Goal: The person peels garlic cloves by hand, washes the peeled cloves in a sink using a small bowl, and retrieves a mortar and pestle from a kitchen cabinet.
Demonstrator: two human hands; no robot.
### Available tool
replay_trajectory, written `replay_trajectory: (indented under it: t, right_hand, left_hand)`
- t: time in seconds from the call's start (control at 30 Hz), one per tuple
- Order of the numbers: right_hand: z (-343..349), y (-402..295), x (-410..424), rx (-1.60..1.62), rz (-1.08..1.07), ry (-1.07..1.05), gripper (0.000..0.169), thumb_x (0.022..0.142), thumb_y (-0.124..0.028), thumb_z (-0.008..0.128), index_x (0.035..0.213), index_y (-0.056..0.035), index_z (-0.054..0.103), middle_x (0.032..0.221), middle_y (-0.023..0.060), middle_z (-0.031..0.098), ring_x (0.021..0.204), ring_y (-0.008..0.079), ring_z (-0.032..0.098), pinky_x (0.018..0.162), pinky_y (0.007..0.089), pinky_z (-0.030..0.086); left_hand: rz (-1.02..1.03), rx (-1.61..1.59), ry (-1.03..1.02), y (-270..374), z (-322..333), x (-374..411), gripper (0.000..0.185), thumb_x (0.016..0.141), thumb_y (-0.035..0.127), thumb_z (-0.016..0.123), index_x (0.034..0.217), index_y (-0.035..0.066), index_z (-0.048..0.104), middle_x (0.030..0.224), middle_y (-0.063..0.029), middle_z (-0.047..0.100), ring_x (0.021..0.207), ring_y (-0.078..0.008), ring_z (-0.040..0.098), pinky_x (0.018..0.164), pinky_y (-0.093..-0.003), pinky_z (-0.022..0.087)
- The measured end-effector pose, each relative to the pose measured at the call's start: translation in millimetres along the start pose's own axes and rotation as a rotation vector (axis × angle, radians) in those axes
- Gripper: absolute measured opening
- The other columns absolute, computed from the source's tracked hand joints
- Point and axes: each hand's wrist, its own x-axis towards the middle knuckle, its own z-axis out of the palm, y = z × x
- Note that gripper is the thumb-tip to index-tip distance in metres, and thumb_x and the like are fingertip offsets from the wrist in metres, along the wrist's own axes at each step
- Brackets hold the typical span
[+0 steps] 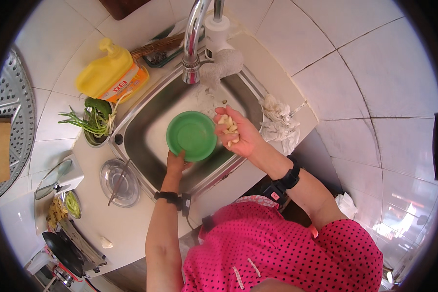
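Note:
My left hand grips the near rim of a green plastic bowl over the stainless steel sink. No contents show inside the bowl. Just right of the bowl, my right hand is palm up with its fingers curled around several pale peeled garlic cloves. The chrome faucet hangs over the far side of the sink, and no water is seen running from it. A small dark bit lies on the sink floor beyond my right hand.
A yellow detergent jug and a bowl of green onions and a green pepper stand left of the sink. A clear lid with a chopstick across it lies on the counter. Crumpled white plastic sits at the sink's right edge.

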Motion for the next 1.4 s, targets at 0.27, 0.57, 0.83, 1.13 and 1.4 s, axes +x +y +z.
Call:
replay_trajectory:
  t: [0.27,0.57,0.83,1.13,1.4]
  right_hand:
    - [64.4,-28.8,38.1,-0.518,-0.186,0.329,0.022,0.097,-0.027,0.056,0.099,-0.0053,0.057,0.077,-0.0003,0.049,0.050,0.0061,0.036,0.037,0.0182,0.023]
    - [56.8,-45.9,103.9,-0.495,-0.247,0.570,0.024,0.097,-0.029,0.057,0.095,-0.0051,0.057,0.072,-0.0008,0.048,0.051,0.0067,0.037,0.038,0.0187,0.023]
    - [21.6,-19.6,85.3,-0.102,-0.046,0.075,0.024,0.096,-0.024,0.055,0.107,-0.0035,0.059,0.090,0.0069,0.060,0.073,0.0172,0.055,0.054,0.0278,0.045]
    - [7.1,19.0,77.6,-1.901,-0.628,-0.037,0.043,0.097,-0.026,0.048,0.131,-0.0012,0.050,0.131,0.0213,0.053,0.120,0.0346,0.051,0.104,0.0397,0.039]
    - [0.1,31.2,66.0,-1.788,-0.550,0.089,0.056,0.100,-0.036,0.037,0.142,0.0010,0.036,0.147,0.0255,0.035,0.135,0.0397,0.035,0.112,0.0405,0.029]
  left_hand:
    - [0.685,0.545,0.591,1.8,-13.7,5.5,0.044,0.092,0.017,0.058,0.128,-0.005,0.048,0.118,-0.0183,0.060,0.098,-0.0259,0.065,0.087,-0.0339,0.052]
    - [0.233,-0.403,-0.284,100.9,52.6,-74.7,0.037,0.100,0.024,0.051,0.125,-0.002,0.052,0.121,-0.0145,0.060,0.107,-0.0277,0.062,0.091,-0.0398,0.050]
    - [0.176,-0.892,-0.612,130.1,77.8,-54.7,0.048,0.103,0.042,0.036,0.126,0.001,0.048,0.131,-0.0123,0.055,0.118,-0.0272,0.054,0.105,-0.0422,0.039]
    - [0.333,-0.964,-0.316,123.3,124.9,-72.3,0.042,0.103,0.043,0.038,0.127,0.011,0.051,0.110,-0.0045,0.060,0.104,-0.0155,0.055,0.092,-0.0323,0.046]
    - [0.443,-0.879,-0.307,112.6,125.5,-73.3,0.035,0.101,0.032,0.047,0.127,0.009,0.052,0.110,-0.0014,0.058,0.102,-0.0134,0.055,0.089,-0.0301,0.047]
